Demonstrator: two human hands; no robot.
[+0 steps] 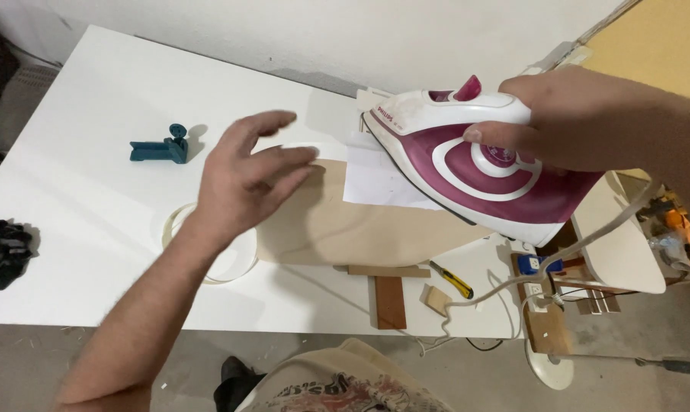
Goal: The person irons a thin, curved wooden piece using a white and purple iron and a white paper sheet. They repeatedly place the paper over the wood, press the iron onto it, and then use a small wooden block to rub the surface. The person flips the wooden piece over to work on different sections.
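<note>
My right hand (566,118) grips the handle of a white and maroon steam iron (474,164), held tilted in the air above the table's right part. Under the iron's tip lies a white sheet of paper (375,179) on a rounded tan wooden board (345,225). My left hand (246,172) hovers open with fingers spread over the board's left end, holding nothing. The iron's white cord (581,244) hangs down to the right.
On the white table (93,114) sit a small blue clamp-like tool (162,146), a black crumpled object (2,252), a roll of clear tape (208,259), a yellow utility knife (452,279) and wood scraps (391,297). A power strip (539,286) lies at the right.
</note>
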